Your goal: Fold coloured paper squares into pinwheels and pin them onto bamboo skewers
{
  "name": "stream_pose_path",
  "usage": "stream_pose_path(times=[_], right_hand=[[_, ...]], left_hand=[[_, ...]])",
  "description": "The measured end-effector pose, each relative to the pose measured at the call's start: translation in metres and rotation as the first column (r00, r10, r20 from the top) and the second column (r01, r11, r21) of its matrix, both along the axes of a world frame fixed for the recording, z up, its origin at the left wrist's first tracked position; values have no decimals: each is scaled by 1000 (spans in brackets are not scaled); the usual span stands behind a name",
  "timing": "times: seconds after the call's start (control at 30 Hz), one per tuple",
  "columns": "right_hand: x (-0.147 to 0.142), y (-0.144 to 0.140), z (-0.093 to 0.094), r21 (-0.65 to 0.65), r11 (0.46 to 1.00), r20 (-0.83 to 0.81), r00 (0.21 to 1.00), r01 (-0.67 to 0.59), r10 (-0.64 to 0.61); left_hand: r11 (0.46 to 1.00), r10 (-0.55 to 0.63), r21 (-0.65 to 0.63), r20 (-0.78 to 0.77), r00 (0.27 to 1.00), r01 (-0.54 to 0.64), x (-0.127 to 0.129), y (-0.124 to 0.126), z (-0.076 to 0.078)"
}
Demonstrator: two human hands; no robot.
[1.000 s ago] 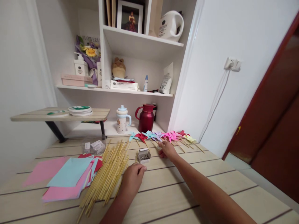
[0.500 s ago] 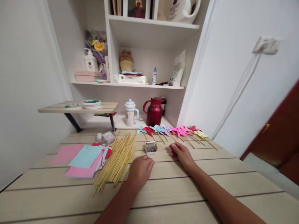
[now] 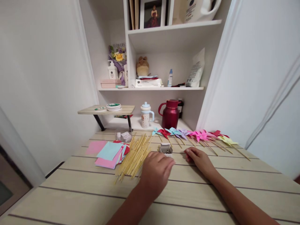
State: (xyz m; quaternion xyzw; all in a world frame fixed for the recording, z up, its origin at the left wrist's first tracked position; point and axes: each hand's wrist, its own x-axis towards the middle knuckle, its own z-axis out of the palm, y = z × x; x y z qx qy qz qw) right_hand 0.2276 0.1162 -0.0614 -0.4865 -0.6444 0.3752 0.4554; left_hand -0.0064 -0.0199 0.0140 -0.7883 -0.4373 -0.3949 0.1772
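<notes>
Behind your work, at the back of the surface point(image 3: 211, 200), a dark red thermos jug point(image 3: 170, 113) stands just beside a small lidded cup point(image 3: 145, 115). To their left you have a low riser shelf point(image 3: 106, 110) carrying a stack of round plates point(image 3: 113, 107). On the wall shelf point(image 3: 152, 88) above sit a pump bottle point(image 3: 112, 70), a pink box point(image 3: 110, 83), a plush toy point(image 3: 142, 65), a small blue-capped bottle point(image 3: 170, 77) and a white pouch point(image 3: 195, 69). Higher up you can see a framed picture point(image 3: 153, 13).
</notes>
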Motion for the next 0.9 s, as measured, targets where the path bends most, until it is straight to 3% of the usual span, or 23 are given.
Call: stream_pose_path(times=[0.17, 0.27, 0.37, 0.47, 0.67, 0.9], right_hand=[[1, 2, 0, -20, 999, -18, 999, -32, 32], [2, 3, 0, -28, 999, -14, 999, -38, 38], [3, 2, 2, -27, 999, 17, 999, -40, 41], [4, 0, 4, -20, 999, 70, 997, -40, 42], [6, -3, 8, -13, 998, 190, 980, -65, 66], [7, -2, 7, 8, 996, 357, 930, -90, 81]], left_hand=[[975, 214, 59, 26, 977, -215, -81, -8, 5], [808, 585, -34, -68, 808, -588, -134, -10, -2], [669, 714, -165, -127, 689, -724, -166, -12, -10], [623, 728, -255, -156, 667, -740, -177, -11, -18], [602, 692, -375, -195, 695, -704, -180, -4, -32], [622, 707, -325, -157, 689, -712, -175, -10, -23]])
